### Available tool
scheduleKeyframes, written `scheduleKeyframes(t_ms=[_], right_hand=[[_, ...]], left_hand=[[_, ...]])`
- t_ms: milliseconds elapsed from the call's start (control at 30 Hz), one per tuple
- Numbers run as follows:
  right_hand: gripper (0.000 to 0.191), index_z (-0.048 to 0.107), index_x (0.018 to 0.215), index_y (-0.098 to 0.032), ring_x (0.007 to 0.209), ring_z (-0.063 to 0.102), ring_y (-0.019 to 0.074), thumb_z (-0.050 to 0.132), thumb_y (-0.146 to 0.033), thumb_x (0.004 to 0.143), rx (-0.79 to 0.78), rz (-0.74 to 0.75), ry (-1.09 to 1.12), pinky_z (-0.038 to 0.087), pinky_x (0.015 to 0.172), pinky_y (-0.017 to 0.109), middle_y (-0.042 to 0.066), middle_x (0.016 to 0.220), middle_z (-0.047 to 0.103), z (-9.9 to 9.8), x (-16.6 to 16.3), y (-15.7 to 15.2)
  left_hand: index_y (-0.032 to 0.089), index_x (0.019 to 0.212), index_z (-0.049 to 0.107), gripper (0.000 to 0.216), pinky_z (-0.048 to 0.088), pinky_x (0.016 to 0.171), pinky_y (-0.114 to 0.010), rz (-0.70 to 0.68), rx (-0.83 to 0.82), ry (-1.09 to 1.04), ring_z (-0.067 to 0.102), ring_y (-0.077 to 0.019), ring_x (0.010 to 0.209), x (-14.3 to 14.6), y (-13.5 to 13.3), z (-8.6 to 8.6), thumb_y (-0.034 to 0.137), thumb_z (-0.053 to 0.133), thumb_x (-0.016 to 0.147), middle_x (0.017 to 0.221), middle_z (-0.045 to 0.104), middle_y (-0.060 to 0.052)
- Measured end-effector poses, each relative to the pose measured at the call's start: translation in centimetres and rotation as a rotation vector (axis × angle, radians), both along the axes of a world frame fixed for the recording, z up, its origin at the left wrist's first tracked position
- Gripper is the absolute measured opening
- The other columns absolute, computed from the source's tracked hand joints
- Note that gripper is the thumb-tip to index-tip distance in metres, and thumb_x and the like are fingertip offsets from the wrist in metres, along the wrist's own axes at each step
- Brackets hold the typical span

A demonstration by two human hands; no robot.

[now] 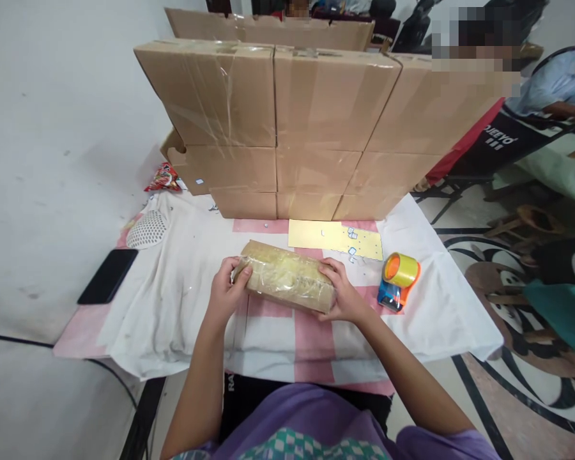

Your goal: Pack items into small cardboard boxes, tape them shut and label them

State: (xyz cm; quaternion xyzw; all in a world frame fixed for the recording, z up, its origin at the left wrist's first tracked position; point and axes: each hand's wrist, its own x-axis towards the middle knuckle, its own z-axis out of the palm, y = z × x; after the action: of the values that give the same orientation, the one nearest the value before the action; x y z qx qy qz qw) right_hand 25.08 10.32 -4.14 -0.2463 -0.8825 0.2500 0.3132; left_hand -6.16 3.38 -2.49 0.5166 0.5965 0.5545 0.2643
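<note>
Between both hands is a long, narrow cardboard box (285, 276), its top covered with shiny, wrinkled clear tape. My left hand (229, 287) is closed on its left end, thumb on the upper edge. At the right end my right hand (342, 291) grips it, fingers over the top. The box is tilted slightly, its right end nearer to me; I cannot tell whether it touches the cloth. To the right lies a tape dispenser (390, 295) in blue and orange with a roll of yellowish tape (402, 268). Behind the box is a yellow paper strip (316, 234).
Stacked taped cardboard boxes (321, 108) form a wall across the table's back. On the cloth-covered table (191, 332), a black phone (108, 276), a white perforated object (147, 230) and a red packet (164, 177) lie left. A white wall (52, 140) borders that side. People sit beyond, right.
</note>
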Motion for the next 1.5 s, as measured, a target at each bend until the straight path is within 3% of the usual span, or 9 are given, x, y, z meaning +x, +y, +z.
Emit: scheduleKeyframes(t_ms=[167, 333, 433, 533, 733, 967, 1167, 1333, 1500], right_hand=[[0.120, 0.024, 0.149, -0.034, 0.141, 0.035, 0.0452, 0.091, -0.059, 0.052, -0.036, 0.004, 0.018, 0.037, 0.113, 0.064, 0.016, 0.147, 0.029, -1.2, 1.2, 0.0], [0.116, 0.017, 0.154, -0.030, 0.149, 0.028, 0.0417, 0.086, -0.050, 0.063, -0.193, -0.126, 0.111, 0.028, 0.120, 0.061, 0.017, 0.158, 0.024, -1.2, 3.0, -0.3], [0.113, 0.014, 0.157, -0.025, 0.151, 0.028, 0.0378, 0.082, -0.042, 0.069, -0.263, -0.197, 0.098, 0.027, 0.123, 0.056, 0.018, 0.160, 0.025, -0.5, 3.8, -0.6], [0.110, 0.014, 0.158, -0.026, 0.151, 0.028, 0.0373, 0.082, -0.040, 0.072, -0.212, -0.208, 0.057, 0.026, 0.123, 0.057, 0.017, 0.160, 0.025, 0.6, 3.7, -0.7], [0.109, 0.022, 0.156, -0.026, 0.143, 0.036, 0.0398, 0.085, -0.044, 0.070, -0.082, -0.122, -0.092, 0.034, 0.119, 0.059, 0.016, 0.147, 0.033, 2.5, 0.3, 0.5], [0.106, 0.020, 0.157, -0.023, 0.141, 0.034, 0.0438, 0.079, -0.050, 0.073, 0.000, -0.234, -0.024, 0.036, 0.114, 0.066, 0.018, 0.145, 0.031, 0.5, -4.9, 3.2], [0.110, 0.020, 0.158, -0.024, 0.141, 0.034, 0.0479, 0.078, -0.057, 0.071, -0.061, -0.282, 0.003, 0.035, 0.113, 0.070, 0.018, 0.148, 0.033, -1.2, -5.5, 3.7], [0.110, 0.019, 0.158, -0.029, 0.143, 0.030, 0.0508, 0.078, -0.057, 0.069, -0.061, -0.272, 0.046, 0.034, 0.111, 0.076, 0.016, 0.150, 0.030, -1.7, -5.3, 3.9], [0.116, 0.014, 0.160, -0.033, 0.146, 0.027, 0.0529, 0.081, -0.058, 0.068, -0.082, -0.316, 0.063, 0.028, 0.109, 0.084, 0.014, 0.158, 0.027, -3.9, -4.2, 3.6]], left_hand=[[0.021, 0.086, 0.054, 0.020, 0.048, 0.079, -0.030, -0.099, 0.124, 0.154, 0.058, -0.0187, 0.094, 0.1, -1.1, 2.0, 0.038, 0.060, 0.095, 0.095, 0.057, -0.005], [0.025, 0.118, 0.058, 0.043, 0.045, 0.095, -0.044, -0.244, 0.360, 0.563, 0.051, -0.0272, 0.109, 3.8, -3.7, 6.4, 0.049, 0.074, 0.085, 0.110, 0.066, -0.009], [0.024, 0.125, 0.056, 0.047, 0.042, 0.099, -0.047, -0.233, 0.343, 0.700, 0.049, -0.0292, 0.112, 5.6, -4.7, 7.9, 0.040, 0.075, 0.085, 0.114, 0.067, -0.010], [0.024, 0.126, 0.054, 0.038, 0.047, 0.094, -0.044, -0.171, 0.178, 0.560, 0.053, -0.0273, 0.111, 5.6, -4.9, 7.3, 0.029, 0.068, 0.091, 0.112, 0.063, -0.010], [0.027, 0.125, 0.050, 0.043, 0.052, 0.094, -0.042, -0.125, -0.101, 0.097, 0.060, -0.0262, 0.113, 0.8, -2.8, 4.1, 0.042, 0.068, 0.089, 0.121, 0.059, -0.010], [0.023, 0.126, 0.050, 0.048, 0.049, 0.094, -0.047, -0.224, -0.214, 0.276, 0.060, -0.0308, 0.111, -5.2, 1.1, 4.1, 0.053, 0.061, 0.090, 0.120, 0.061, -0.012], [0.018, 0.122, 0.054, 0.060, 0.049, 0.086, -0.042, -0.492, -0.106, 0.636, 0.059, -0.0301, 0.098, -8.6, 3.9, 4.2, 0.066, 0.060, 0.087, 0.107, 0.062, -0.013], [0.013, 0.119, 0.059, 0.074, 0.049, 0.082, -0.040, -0.515, 0.057, 0.962, 0.061, -0.0296, 0.090, -9.5, 5.4, 3.7, 0.076, 0.060, 0.081, 0.097, 0.062, -0.013], [0.017, 0.115, 0.064, 0.066, 0.051, 0.072, -0.037, -0.475, 0.255, 0.825, 0.064, -0.0247, 0.079, -10.3, 4.5, 2.2, 0.073, 0.063, 0.080, 0.090, 0.067, -0.010]])
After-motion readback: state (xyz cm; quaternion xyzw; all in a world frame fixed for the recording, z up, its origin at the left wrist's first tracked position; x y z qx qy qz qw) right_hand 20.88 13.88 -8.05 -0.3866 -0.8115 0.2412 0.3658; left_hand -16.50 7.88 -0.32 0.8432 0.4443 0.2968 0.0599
